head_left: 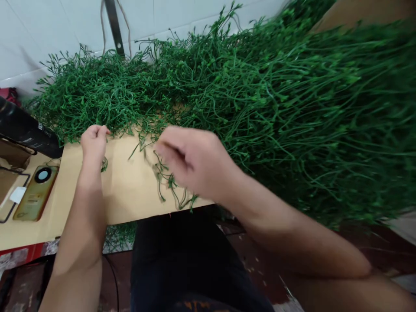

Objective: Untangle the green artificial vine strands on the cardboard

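My left hand [94, 141] is closed near the left part of the tan board [126, 182], its thumb and fingers pressed together at the edge of the green stems. What it pinches, if anything, is too small to make out. My right hand [191, 160] is curled above the board's right part, somewhat blurred, with its fingertips near a few loose stems [170, 182]. Whether something sits between those fingers is hidden. A large heap of green plastic-looking stems [97, 91] with small tips lies behind both hands, and a thicker mass [308, 108] spreads to the right.
A phone [37, 193] with a round camera ring lies at the left, beside a black cylinder [27, 130]. A metal strip [113, 28] stands against the white tiled wall [65, 26]. Cardboard [367, 15] shows at the top right. My dark-clothed legs are below the board's front edge.
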Tool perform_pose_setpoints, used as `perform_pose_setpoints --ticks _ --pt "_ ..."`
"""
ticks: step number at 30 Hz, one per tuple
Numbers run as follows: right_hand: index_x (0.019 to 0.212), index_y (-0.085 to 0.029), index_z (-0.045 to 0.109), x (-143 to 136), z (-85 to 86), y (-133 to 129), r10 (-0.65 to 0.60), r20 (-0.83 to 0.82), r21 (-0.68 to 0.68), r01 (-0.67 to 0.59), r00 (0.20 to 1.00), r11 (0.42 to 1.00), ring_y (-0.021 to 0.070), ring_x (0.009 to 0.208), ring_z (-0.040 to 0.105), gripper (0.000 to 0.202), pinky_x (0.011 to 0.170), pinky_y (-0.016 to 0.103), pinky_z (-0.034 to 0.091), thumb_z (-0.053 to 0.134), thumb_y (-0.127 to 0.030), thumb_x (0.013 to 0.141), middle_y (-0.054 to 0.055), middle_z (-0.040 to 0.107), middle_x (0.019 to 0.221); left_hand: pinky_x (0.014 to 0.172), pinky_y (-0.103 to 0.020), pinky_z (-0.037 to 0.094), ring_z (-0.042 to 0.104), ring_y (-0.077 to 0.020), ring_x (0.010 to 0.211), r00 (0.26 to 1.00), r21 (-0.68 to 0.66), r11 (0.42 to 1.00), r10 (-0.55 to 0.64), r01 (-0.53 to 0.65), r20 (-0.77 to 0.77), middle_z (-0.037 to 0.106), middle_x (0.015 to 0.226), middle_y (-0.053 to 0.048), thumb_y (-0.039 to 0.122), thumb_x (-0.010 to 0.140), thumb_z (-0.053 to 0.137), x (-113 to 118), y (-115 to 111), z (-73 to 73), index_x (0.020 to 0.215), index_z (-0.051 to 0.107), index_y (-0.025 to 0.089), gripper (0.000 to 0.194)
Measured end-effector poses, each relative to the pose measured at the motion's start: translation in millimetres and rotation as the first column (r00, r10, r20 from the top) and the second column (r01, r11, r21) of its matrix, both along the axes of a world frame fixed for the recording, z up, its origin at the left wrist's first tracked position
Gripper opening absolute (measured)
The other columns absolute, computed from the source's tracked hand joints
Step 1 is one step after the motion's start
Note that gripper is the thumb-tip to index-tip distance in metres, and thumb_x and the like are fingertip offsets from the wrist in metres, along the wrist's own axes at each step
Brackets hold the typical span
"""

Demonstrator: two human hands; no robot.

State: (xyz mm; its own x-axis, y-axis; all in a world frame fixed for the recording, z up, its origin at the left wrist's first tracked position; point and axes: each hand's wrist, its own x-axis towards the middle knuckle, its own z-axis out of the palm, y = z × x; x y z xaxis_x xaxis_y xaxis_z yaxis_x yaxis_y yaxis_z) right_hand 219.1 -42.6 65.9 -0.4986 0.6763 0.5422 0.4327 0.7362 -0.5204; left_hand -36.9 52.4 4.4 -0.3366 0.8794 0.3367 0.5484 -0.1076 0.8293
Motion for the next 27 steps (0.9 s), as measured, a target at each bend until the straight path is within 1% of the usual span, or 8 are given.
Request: perform_pose_setpoints --ticks 2,5,8,12,15,18,23,27 --pt "0.062 -0.018 0.045 8 -4.6 18 -0.163 -0.038 -0.049 0.161 0.986 0.986 0.0081 0.054 0.035 0.021 0.055 0.025 0.028 0.044 -0.019 0.083 -0.002 0.043 0.057 0.049 -0.024 0.024 0.030 -0.0093 0.048 0.998 0.024 0.998 -0.063 0.063 0.013 0.034 0.047 0.005 0.023 0.077 0.052 17 -4 3.6 0.064 0.056 0.018 0.015" --pt "0.065 -0.017 0.047 19 -12.1 33 -0.227 -0.071 -0.068 0.223 0.971 0.973 0.0078 0.056 0.038 0.017 0.056 0.024 0.030 0.047 -0.021 0.082 -0.002 0.045 0.059 0.045 -0.024 0.021 0.027 -0.0077 0.044 0.987 0.007 0.989 -0.148 0.148 0.063 0.034 0.046 0.005 0.022 0.076 0.055 35 -8 8.4 0.064 0.059 0.017 0.013" --pt "0.069 -0.017 0.050 24 -15.9 35 -0.218 -0.102 -0.082 0.210 0.971 0.974 0.0077 0.058 0.040 0.012 0.056 0.023 0.032 0.049 -0.020 0.080 -0.002 0.048 0.062 0.043 -0.024 0.019 0.026 -0.0067 0.041 0.967 0.000 0.979 -0.201 0.204 0.155 0.034 0.045 0.005 0.024 0.075 0.057 37 -13 11.6 0.065 0.059 0.016 0.013" --pt "0.074 -0.016 0.053 23 -18.0 36 -0.191 -0.152 -0.105 0.176 0.970 0.979 0.0074 0.058 0.040 0.008 0.057 0.023 0.033 0.049 -0.019 0.080 -0.002 0.050 0.064 0.042 -0.022 0.021 0.029 -0.0062 0.042 0.932 0.047 0.960 -0.278 0.275 0.233 0.037 0.046 0.004 0.030 0.076 0.060 34 -21 16.6 0.066 0.060 0.016 0.017" --pt "0.075 -0.015 0.055 21 -18.9 37 -0.160 -0.153 -0.093 0.147 0.975 0.985 0.0078 0.060 0.042 0.006 0.059 0.023 0.035 0.050 -0.017 0.079 -0.001 0.051 0.066 0.042 -0.022 0.023 0.030 -0.0060 0.043 0.887 0.087 0.931 -0.365 0.355 0.282 0.038 0.047 0.004 0.036 0.074 0.063 38 -26 20.0 0.067 0.060 0.016 0.021" --pt "0.076 -0.015 0.055 18 -20.8 37 -0.154 -0.139 -0.100 0.141 0.978 0.985 0.0085 0.063 0.043 0.006 0.061 0.023 0.035 0.050 -0.017 0.079 0.000 0.053 0.069 0.044 -0.022 0.025 0.032 -0.0059 0.045 0.844 0.099 0.898 -0.438 0.430 0.310 0.044 0.053 0.003 0.040 0.070 0.067 46 -30 21.6 0.071 0.062 0.017 0.024" --pt "0.076 -0.016 0.053 6 -28.9 38 -0.106 -0.104 -0.114 0.094 0.989 0.989 0.0092 0.065 0.044 0.007 0.064 0.023 0.036 0.048 -0.017 0.080 0.000 0.052 0.070 0.053 -0.023 0.034 0.042 -0.0084 0.055 0.811 -0.001 0.859 -0.483 0.512 0.330 0.051 0.062 0.001 0.040 0.058 0.075 68 -37 21.6 0.075 0.063 0.017 0.031" --pt "0.073 -0.017 0.050 -7 -36.6 44 -0.124 -0.050 -0.104 0.118 0.991 0.988 0.0101 0.066 0.043 0.010 0.066 0.024 0.035 0.045 -0.018 0.082 0.000 0.050 0.069 0.056 -0.023 0.037 0.045 -0.0088 0.058 0.805 -0.086 0.829 -0.505 0.553 0.312 0.052 0.062 0.001 0.033 0.062 0.070 79 -39 20.1 0.068 0.061 0.015 0.021"
